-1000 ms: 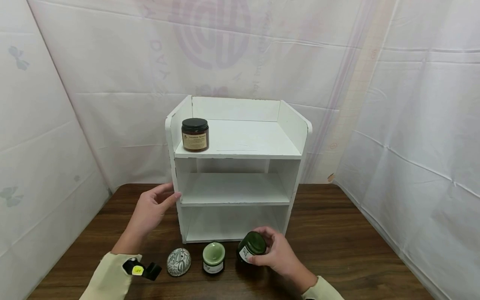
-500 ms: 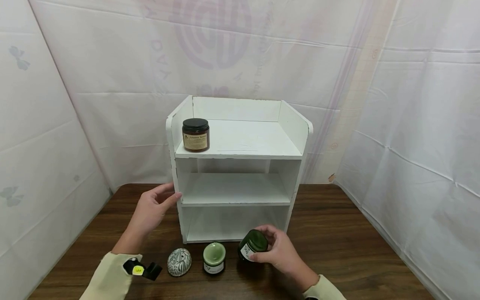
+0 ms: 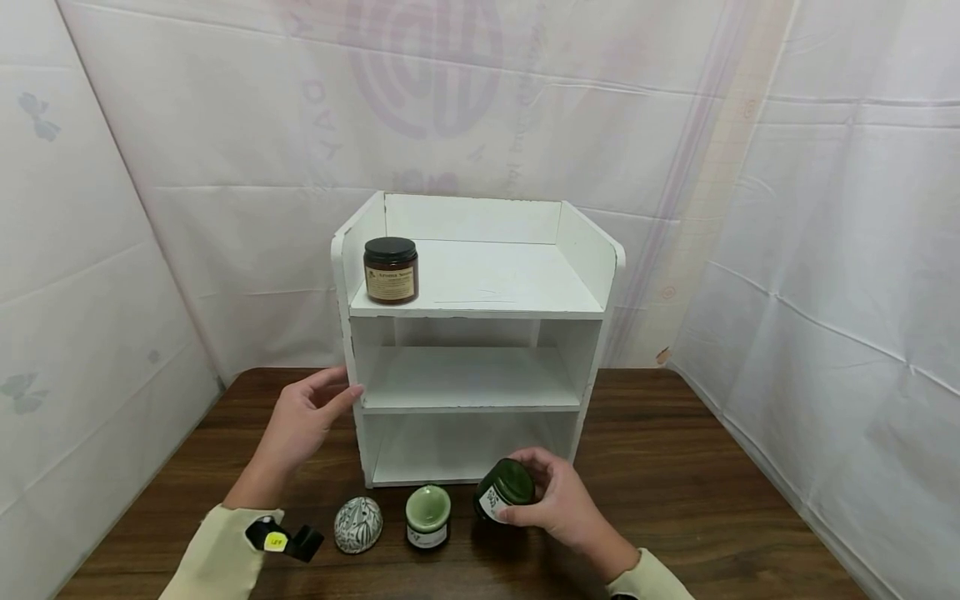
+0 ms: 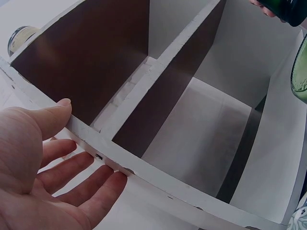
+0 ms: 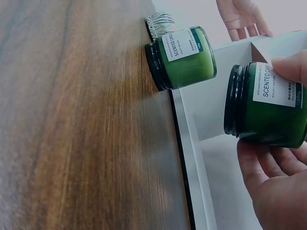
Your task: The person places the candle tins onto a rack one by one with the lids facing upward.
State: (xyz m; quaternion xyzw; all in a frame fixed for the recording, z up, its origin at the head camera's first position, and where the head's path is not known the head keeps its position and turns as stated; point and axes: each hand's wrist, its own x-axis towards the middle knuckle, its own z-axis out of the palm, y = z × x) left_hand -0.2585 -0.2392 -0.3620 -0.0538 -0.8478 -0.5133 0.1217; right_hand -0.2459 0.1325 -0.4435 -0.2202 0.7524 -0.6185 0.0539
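While gripped, dark green jar [image 3: 505, 492] in right hand [image 3: 558, 507] | above table [image 3: 697, 500]

A brown jar [image 3: 390, 270] with a black lid stood on the top tier's left side. On the wooden counter [image 3: 712, 500] sat a light green candle jar [image 3: 427, 516] — beside it, a patterned ceramic egg [image 3: 357, 524].

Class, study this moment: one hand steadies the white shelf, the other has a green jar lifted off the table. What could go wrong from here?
1. The dark green jar sits tilted in the right hand; a loose grip might drop it.
2. It hangs close to the light green candle jar and could knock it.
3. The left hand only touches the shelf unit, which might shift.
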